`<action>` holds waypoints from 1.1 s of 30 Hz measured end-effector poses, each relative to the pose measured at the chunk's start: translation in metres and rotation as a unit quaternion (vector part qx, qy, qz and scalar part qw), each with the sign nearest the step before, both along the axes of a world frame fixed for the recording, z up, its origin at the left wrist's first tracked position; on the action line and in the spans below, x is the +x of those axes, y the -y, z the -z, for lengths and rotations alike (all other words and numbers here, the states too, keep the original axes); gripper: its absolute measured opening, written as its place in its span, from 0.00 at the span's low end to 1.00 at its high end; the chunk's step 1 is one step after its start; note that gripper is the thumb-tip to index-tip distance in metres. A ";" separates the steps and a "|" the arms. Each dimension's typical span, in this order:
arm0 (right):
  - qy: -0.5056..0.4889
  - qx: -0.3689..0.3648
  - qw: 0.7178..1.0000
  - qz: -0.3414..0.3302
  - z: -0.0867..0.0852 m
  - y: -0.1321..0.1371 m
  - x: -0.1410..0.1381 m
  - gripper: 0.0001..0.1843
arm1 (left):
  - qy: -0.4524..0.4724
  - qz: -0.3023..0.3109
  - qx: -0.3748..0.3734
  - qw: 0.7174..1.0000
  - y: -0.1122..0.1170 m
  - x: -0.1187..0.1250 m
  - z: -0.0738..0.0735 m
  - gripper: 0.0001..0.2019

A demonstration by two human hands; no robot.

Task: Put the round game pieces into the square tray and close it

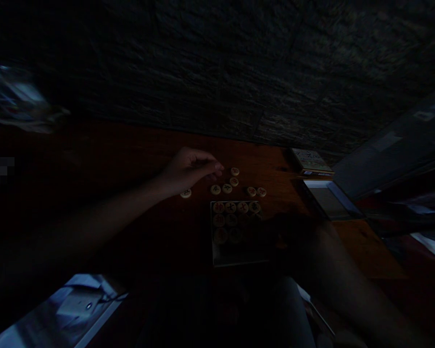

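Note:
My left hand [194,169] is above the wooden table, thumb and fingertips brought together in a pinch. Whether a piece is between the fingertips cannot be made out. Close by lie loose round Chinese chess pieces [215,189], several of them spread to the right, with one more piece [185,193] under the wrist. In front of them sits a shallow box [214,258] with Chinese chess pieces [230,207] laid in rows, marked in red and black. My right hand [292,232] reaches over the box's right side. Deep shadow hides its fingers and anything in them.
At the right of the wooden table [130,150] are a printed box [311,161] and an open shallow tray or lid [328,200]. A dark stone wall [217,67] rises behind. A blurred, shiny plastic-looking bundle [25,101] is at far left. The scene is very dim.

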State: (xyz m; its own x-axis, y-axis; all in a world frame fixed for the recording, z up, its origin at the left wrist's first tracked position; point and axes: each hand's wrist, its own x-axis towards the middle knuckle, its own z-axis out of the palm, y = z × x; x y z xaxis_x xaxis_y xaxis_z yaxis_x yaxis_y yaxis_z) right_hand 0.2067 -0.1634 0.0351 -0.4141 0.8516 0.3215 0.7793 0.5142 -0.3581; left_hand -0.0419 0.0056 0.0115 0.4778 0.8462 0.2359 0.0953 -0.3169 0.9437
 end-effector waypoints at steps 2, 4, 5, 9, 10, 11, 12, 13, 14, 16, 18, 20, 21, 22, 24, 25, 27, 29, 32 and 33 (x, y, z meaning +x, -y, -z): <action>-0.018 0.019 0.999 0.046 -0.012 -0.013 0.006 0.09 | 0.026 -0.052 0.008 0.998 -0.004 -0.001 0.000 0.10; -0.035 0.018 0.997 0.072 -0.024 -0.037 0.012 0.05 | 0.034 -0.100 0.017 0.994 -0.010 -0.002 0.001 0.09; -0.043 0.008 0.996 0.080 -0.029 -0.053 0.014 0.07 | 0.028 -0.118 0.024 0.992 -0.013 -0.003 0.002 0.09; -0.081 -0.008 0.990 0.112 -0.031 -0.131 0.020 0.06 | -0.021 -0.132 0.072 0.988 -0.025 -0.008 0.008 0.07; -0.090 -0.025 0.989 0.114 -0.026 -0.148 0.020 0.06 | -0.033 -0.128 0.087 0.987 -0.028 -0.010 0.009 0.07; -0.103 -0.047 0.987 0.111 -0.020 -0.163 0.019 0.06 | -0.044 -0.128 0.098 0.986 -0.030 -0.012 0.011 0.07; -0.118 -0.067 0.986 0.096 -0.014 -0.174 0.018 0.07 | -0.054 -0.133 0.107 0.984 -0.033 -0.014 0.012 0.07; -0.126 -0.070 0.986 0.088 -0.007 -0.180 0.017 0.08 | -0.064 -0.143 0.114 0.981 -0.035 -0.016 0.013 0.08; -0.131 -0.069 0.985 0.085 0.000 -0.183 0.017 0.09 | -0.072 -0.157 0.120 0.978 -0.038 -0.019 0.014 0.08; -0.136 -0.091 0.984 0.067 0.011 -0.178 0.016 0.11 | -0.083 -0.182 0.137 0.970 -0.044 -0.025 0.015 0.09; -0.142 -0.177 0.973 0.034 0.017 -0.166 0.016 0.12 | -0.087 -0.194 0.160 0.964 -0.050 -0.029 0.016 0.09; -0.142 -0.245 0.959 0.008 0.017 -0.155 0.015 0.15 | -0.085 -0.194 0.174 0.962 -0.053 -0.031 0.017 0.09; -0.125 -0.252 0.960 -0.006 0.017 -0.152 0.014 0.15 | -0.082 -0.194 0.177 0.961 -0.053 -0.031 0.017 0.09; -0.098 -0.236 0.966 -0.021 0.016 -0.150 0.013 0.14 | -0.080 -0.195 0.177 0.961 -0.053 -0.030 0.016 0.09; -0.030 -0.177 0.982 -0.054 0.015 -0.150 0.010 0.10 | -0.077 -0.197 0.171 0.962 -0.050 -0.028 0.015 0.09; -0.003 -0.149 0.986 -0.070 0.015 -0.151 0.008 0.09 | -0.077 -0.197 0.168 0.963 -0.049 -0.027 0.014 0.09; 0.013 -0.118 0.989 -0.091 0.015 -0.152 0.006 0.09 | -0.077 -0.199 0.163 0.963 -0.045 -0.025 0.011 0.09; -0.004 -0.118 0.988 -0.095 0.015 -0.152 0.005 0.08 | -0.073 -0.195 0.156 0.966 -0.041 -0.023 0.008 0.08; -0.063 -0.147 0.985 -0.068 0.014 -0.148 0.007 0.09 | -0.053 -0.173 0.120 0.976 -0.032 -0.016 0.003 0.08; -0.091 -0.158 0.982 -0.057 0.013 -0.146 0.008 0.10 | -0.044 -0.160 0.100 0.981 -0.029 -0.012 0.001 0.08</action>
State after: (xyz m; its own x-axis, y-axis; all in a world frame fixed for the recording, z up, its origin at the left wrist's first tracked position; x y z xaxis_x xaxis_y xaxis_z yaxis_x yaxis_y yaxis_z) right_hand 0.2145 -0.0178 0.0224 -0.4733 0.8718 0.1267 0.6313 0.4359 -0.6414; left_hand -0.0539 0.0347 0.0103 0.2209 0.8969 0.3832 0.2978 -0.4361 0.8492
